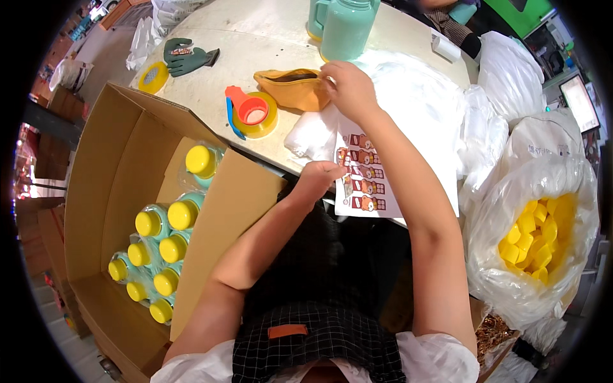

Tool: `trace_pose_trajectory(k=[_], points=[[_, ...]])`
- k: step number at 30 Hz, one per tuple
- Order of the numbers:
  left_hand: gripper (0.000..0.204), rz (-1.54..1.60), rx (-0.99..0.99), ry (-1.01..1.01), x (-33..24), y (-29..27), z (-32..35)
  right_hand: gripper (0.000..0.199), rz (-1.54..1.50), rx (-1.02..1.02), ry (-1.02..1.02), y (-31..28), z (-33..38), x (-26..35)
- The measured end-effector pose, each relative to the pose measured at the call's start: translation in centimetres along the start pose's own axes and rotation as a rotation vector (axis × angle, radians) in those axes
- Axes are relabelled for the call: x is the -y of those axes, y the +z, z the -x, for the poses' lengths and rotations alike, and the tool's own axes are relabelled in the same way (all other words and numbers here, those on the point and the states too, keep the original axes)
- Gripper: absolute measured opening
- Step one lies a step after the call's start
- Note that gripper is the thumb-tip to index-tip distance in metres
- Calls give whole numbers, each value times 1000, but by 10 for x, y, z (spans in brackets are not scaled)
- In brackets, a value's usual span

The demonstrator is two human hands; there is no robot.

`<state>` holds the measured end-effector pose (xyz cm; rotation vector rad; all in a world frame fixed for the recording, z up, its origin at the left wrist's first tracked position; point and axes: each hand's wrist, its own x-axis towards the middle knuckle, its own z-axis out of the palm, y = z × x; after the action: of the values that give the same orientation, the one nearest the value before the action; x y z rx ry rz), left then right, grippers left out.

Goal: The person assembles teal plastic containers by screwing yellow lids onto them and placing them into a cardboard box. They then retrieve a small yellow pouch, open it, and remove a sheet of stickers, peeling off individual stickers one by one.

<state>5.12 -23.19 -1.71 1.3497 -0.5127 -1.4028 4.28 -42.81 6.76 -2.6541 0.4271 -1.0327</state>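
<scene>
My left hand (318,180) is closed at the left edge of a white sheet of bear stickers (367,172), thumb and fingers pinched together there. The sheet lies at the near edge of the table and partly under my right forearm. Farther away, my right hand (350,89) has its fingers curled together at the right end of a mustard-yellow zip pouch (290,89). The pouch gapes open along its top. Crumpled clear plastic wrap (313,135) lies between the two hands. Just left of the pouch, a red cup-shaped piece (250,108) rests on a roll of yellow tape (268,126).
A cardboard box (134,121) at left holds several wrapped turquoise bottles with yellow lids (182,214). Turquoise jugs (348,29) stand at the table's far side. Green gloves (188,59) and another tape roll (154,77) lie far left. At right, a plastic bag holds yellow caps (535,236).
</scene>
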Motion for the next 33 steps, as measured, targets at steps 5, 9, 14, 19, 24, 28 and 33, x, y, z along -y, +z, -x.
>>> trace_pose_trajectory(k=[5,9,14,19,24,28,33], points=[[22,23,-21,32,13,1,-7,7,-242,-243,386,-93,104,26],[23,137,-67,87,20,11,0,10,-411,-629,968,-132,246,41],[21,224,-29,79,25,32,7,40,-896,-811,1518,-113,314,89],[19,99,-115,60,37,44,10,49,-1013,-941,1492,-111,306,60],[14,87,-221,115,50,46,5,39,-429,-1042,1063,-106,312,46],[15,-29,-239,202,63,48,-4,10,-556,-625,944,-120,252,55],[16,11,-129,265,68,45,-6,21,-488,-119,687,-84,141,57]])
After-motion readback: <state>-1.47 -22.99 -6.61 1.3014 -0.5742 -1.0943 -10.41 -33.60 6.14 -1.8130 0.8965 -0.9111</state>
